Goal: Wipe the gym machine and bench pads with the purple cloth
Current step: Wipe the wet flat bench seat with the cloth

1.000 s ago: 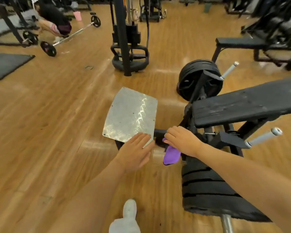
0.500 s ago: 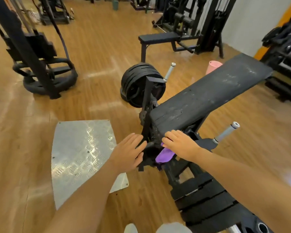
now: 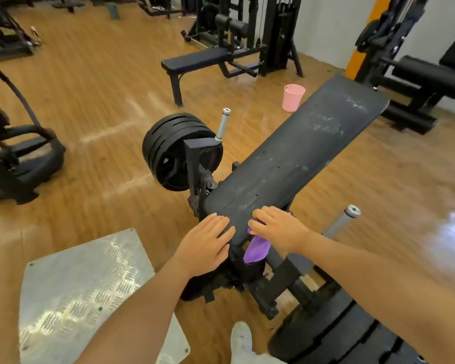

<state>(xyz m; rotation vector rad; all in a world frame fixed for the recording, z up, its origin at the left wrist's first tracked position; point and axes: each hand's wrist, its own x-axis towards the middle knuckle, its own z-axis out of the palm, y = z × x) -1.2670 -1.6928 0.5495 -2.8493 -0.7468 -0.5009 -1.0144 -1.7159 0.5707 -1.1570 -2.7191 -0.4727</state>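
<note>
Purple cloth [image 3: 256,248] lay pressed under the right hand [image 3: 279,227] at the near end of the long black bench [image 3: 300,158] pad, its loose tail hanging down below the palm. The fingers lay flat on the cloth rather than curled round it. Just beside it, the left hand [image 3: 208,245] rested open and flat on the same near edge, holding nothing. White smears marked the pad well beyond both hands. Wiping well would likely mean spreading the cloth flatter under the palm and pushing in long strokes away toward those marks.
</note>
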